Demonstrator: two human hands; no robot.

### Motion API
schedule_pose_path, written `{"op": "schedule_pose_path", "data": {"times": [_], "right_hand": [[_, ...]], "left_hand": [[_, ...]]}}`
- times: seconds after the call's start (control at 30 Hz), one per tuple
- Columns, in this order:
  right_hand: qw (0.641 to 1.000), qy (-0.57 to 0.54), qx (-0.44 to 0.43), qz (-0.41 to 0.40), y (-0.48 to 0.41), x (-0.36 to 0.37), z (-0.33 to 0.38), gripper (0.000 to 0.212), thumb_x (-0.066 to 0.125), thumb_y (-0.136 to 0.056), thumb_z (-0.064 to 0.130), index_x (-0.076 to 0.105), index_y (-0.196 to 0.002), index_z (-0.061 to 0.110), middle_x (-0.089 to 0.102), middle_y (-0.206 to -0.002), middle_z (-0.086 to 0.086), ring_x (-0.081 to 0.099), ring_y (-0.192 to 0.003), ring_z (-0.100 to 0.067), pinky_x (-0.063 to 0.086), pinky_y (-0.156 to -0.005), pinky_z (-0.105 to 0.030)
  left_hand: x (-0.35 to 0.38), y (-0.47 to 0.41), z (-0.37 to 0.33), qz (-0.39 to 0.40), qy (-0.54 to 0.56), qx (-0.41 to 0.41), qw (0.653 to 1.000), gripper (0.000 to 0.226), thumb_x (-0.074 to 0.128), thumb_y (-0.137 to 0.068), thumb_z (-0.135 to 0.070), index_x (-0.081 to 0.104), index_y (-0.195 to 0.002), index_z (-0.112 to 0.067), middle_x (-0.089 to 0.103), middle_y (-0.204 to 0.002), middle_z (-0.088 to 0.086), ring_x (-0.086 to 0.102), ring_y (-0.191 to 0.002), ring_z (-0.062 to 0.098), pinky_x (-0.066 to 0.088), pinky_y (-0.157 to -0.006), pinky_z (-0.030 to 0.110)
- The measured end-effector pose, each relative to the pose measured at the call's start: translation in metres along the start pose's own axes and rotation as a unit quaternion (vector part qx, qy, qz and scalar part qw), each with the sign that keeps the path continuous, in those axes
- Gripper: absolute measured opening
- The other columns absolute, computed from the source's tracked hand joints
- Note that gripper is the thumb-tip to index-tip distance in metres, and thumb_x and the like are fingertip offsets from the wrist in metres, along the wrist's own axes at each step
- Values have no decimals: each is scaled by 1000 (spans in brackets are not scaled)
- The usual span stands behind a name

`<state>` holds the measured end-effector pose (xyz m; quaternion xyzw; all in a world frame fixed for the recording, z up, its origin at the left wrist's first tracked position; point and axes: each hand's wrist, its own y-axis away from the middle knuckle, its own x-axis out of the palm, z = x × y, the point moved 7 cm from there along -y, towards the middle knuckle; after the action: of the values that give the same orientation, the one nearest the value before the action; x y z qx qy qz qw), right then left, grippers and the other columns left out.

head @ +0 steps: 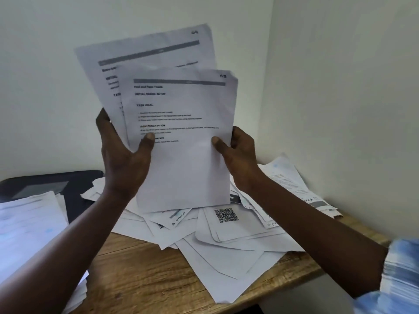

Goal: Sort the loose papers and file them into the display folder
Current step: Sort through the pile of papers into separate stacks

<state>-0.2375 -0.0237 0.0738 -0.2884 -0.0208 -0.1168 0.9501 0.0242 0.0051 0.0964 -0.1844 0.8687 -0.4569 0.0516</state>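
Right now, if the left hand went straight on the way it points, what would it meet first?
The left hand points up and away, gripping the sheets. Beyond them the way looks free up to the wall, probably; depth is unclear.

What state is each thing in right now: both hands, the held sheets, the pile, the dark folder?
left hand: grips the fanned sheets, thumb in front.
right hand: pinches the front sheet at its right edge.
fanned sheets: held upright above the wooden table, overlapping.
loose pile: scattered flat on the wooden table.
dark folder: lying flat, partly covered by papers.
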Motion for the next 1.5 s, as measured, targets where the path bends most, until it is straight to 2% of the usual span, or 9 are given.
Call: {"op": "schedule_pose_path", "data": {"times": [0.13,0.27,0.47,0.67,0.87,0.97,1.13,1.33,1.5], "right_hand": [[997,-69,28,14,-2,-1,-2,30,72,-90,-4,65,-115,10,75,-109,-7,72,-93,-19,60,-87,-35],[996,18,52,69,-4,3,-7,47,77,-86,-1,59,-126,17,73,-109,-9,69,-92,-23,59,-90,-44],[995,64,19,71,-3,6,-5,38,74,-94,25,54,-127,26,71,-101,1,68,-81,-6,51,-69,-18],[991,110,9,80,2,25,-16,49,66,-89,40,54,-132,22,69,-123,0,68,-111,-22,55,-99,-49],[989,104,45,92,-24,12,-26,16,64,-99,38,63,-112,29,72,-100,2,71,-86,-14,54,-81,-37],[927,341,47,149,-32,-12,-50,19,69,-93,32,65,-111,29,69,-99,4,66,-89,-15,45,-82,-28],[720,645,133,218,-28,-48,-106,93,67,-71,71,45,-146,22,50,-148,-5,48,-138,-29,41,-109,-44],[700,658,132,244,-29,-53,-102,62,65,-93,41,49,-145,13,49,-152,-7,44,-140,-26,40,-110,-35],[701,685,28,199,-26,-54,-95,8,60,-84,16,67,-88,16,68,-93,-2,64,-100,-29,47,-76,-28]], "left_hand": [[6,-4,9,32,17,-28,999,51,76,-92,-8,53,-137,-5,67,-124,-7,66,-108,-4,53,-89,13],[-4,-11,29,13,54,-76,996,30,75,-91,-4,69,-119,-10,75,-109,-7,73,-96,7,61,-86,29],[-9,-17,36,26,85,-99,991,35,76,-89,-13,65,-121,-14,76,-114,-2,73,-101,15,61,-84,34],[-1,-15,40,78,71,-109,988,50,79,-88,-5,59,-133,-13,73,-123,-2,72,-107,15,60,-82,26],[-23,-20,58,-37,71,-131,988,45,82,-84,-9,63,-125,-17,73,-118,-1,72,-103,15,61,-85,31],[-31,-16,85,-77,76,-200,974,39,81,-84,-10,65,-119,-16,74,-113,-1,72,-97,14,61,-90,42],[-27,8,129,-19,41,-292,955,35,76,-85,-1,73,-116,-16,75,-113,5,71,-105,30,57,-95,48],[-24,20,149,21,0,-325,945,50,78,-60,-25,76,-110,-21,77,-108,2,72,-101,32,57,-96,55],[-23,19,158,22,7,-320,947,55,78,-56,-32,75,-110,-24,77,-108,0,72,-101,31,58,-95,55]]}}
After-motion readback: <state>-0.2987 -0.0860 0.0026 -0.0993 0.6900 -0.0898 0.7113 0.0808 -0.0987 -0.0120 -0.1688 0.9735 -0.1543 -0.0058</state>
